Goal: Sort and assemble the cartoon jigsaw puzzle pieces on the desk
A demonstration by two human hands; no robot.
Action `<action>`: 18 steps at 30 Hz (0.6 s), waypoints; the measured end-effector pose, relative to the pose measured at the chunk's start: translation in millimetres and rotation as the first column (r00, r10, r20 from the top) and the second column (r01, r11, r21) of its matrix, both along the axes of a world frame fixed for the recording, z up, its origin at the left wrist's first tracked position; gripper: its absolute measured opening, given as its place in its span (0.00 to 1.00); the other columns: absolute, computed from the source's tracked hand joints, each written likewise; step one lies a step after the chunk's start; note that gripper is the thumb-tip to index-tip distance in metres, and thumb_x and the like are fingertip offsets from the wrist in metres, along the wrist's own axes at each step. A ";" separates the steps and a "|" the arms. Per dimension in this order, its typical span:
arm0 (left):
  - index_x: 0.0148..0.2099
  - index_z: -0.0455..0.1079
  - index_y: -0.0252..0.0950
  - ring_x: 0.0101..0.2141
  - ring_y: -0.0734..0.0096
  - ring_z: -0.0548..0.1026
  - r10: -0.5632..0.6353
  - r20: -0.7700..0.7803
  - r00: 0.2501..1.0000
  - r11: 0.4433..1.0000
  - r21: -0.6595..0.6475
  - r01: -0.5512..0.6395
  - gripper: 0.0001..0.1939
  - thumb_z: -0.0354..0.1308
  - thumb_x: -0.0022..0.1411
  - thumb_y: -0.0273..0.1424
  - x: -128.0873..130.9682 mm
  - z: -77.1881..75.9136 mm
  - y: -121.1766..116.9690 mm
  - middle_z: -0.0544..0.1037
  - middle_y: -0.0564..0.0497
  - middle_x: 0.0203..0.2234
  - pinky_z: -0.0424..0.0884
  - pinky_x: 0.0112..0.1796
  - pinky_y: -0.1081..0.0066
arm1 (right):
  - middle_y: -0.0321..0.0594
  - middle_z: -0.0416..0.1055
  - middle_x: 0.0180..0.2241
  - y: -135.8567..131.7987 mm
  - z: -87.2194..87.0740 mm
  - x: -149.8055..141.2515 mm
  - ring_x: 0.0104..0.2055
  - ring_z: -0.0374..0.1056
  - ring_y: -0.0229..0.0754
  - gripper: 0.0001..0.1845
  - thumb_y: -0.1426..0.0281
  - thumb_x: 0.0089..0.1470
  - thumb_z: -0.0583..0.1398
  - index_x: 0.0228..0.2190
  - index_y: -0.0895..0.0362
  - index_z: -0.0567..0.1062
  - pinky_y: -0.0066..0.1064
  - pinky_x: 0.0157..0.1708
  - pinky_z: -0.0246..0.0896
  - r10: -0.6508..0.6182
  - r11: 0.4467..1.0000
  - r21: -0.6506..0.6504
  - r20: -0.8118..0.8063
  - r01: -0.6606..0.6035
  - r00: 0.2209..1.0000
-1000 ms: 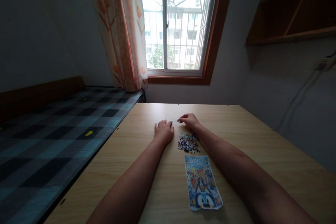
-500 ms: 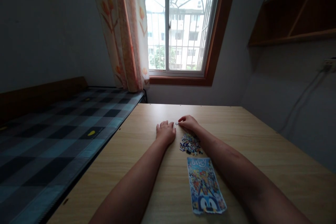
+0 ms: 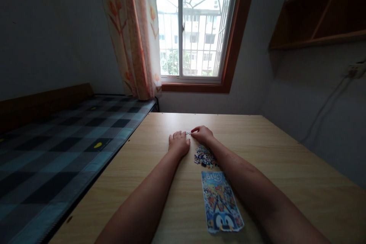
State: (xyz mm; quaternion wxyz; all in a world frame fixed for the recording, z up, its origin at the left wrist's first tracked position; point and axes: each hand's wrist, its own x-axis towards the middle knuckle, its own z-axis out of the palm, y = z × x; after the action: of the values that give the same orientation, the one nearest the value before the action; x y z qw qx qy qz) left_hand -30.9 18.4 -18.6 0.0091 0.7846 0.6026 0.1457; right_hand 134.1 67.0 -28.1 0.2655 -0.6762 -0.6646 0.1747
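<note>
My left hand (image 3: 178, 143) rests on the wooden table (image 3: 286, 160), fingers curled downward and close together. My right hand (image 3: 202, 134) lies just to its right, fingertips pinched on a small jigsaw piece (image 3: 188, 133) that sits between the two hands, touching or just above the table. A pile of loose jigsaw pieces (image 3: 204, 157) lies directly behind my right wrist. Nearer to me lies a colourful printed picture sheet (image 3: 221, 202) with a blue cartoon dog.
A bed with a dark checked cover (image 3: 57, 148) runs along the table's left edge. A barred window (image 3: 197, 23) with a patterned curtain (image 3: 134, 34) faces me. A wooden shelf (image 3: 320, 11) hangs on the right wall above a wall socket (image 3: 354, 69).
My right hand has slid a little to the left with the piece, closing the gap to my left hand. The left hand has stayed in place.
</note>
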 end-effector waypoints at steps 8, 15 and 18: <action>0.60 0.67 0.42 0.61 0.54 0.61 0.057 -0.024 0.998 0.998 -0.002 -0.057 0.25 0.45 0.65 0.42 -5.1 -1.3 4.3 0.67 0.42 0.61 0.53 0.60 0.55 | 0.38 0.80 0.34 3.4 6.2 -1.5 0.38 0.74 0.45 0.14 0.58 0.45 0.67 0.36 0.47 0.84 0.32 0.39 0.65 -0.002 1.000 -0.032 -0.015 0.001 1.000; 0.67 0.58 0.43 0.66 0.48 0.53 0.124 -0.067 0.990 0.989 -0.072 -0.128 0.32 0.40 0.65 0.48 -12.4 -7.4 30.9 0.57 0.41 0.67 0.47 0.62 0.48 | 0.36 0.79 0.30 15.6 1.9 10.7 0.32 0.72 0.41 0.15 0.59 0.46 0.67 0.37 0.49 0.84 0.29 0.35 0.64 0.129 0.991 -0.024 -0.053 -0.131 0.990; 0.69 0.56 0.43 0.67 0.49 0.50 0.106 -0.098 0.990 0.988 -0.103 -0.116 0.34 0.39 0.65 0.50 -24.6 -4.8 49.4 0.55 0.41 0.68 0.46 0.62 0.46 | 0.37 0.79 0.31 22.0 -2.6 21.3 0.32 0.72 0.40 0.17 0.60 0.49 0.65 0.41 0.51 0.83 0.29 0.35 0.64 0.220 0.975 0.013 -0.091 -0.220 0.971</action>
State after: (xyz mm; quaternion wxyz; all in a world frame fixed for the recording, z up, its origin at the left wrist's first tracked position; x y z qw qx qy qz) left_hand -55.5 67.8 -23.4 0.0157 0.7541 0.6520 0.0769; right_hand 155.4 89.0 -30.7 0.2759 -0.5892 -0.7227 0.2331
